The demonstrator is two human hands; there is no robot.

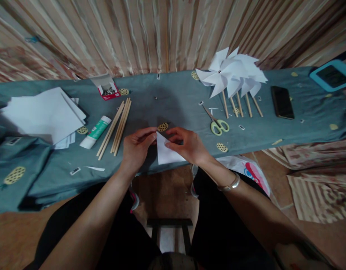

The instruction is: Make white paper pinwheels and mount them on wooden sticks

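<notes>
Step in hand, apparently: folding. Left hand (135, 148) pinches the white paper (165, 153) by its upper corner at the cloth's (186, 108) near edge — right hand (191, 145) thumbs its slope, grip unclear. Creasing calls for aligned edges.

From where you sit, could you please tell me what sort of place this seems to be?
Probably a room in a home with a craft corner: a cloth-covered table stands before a striped curtain, with paper pinwheels on sticks and a glue stick on it.
</notes>
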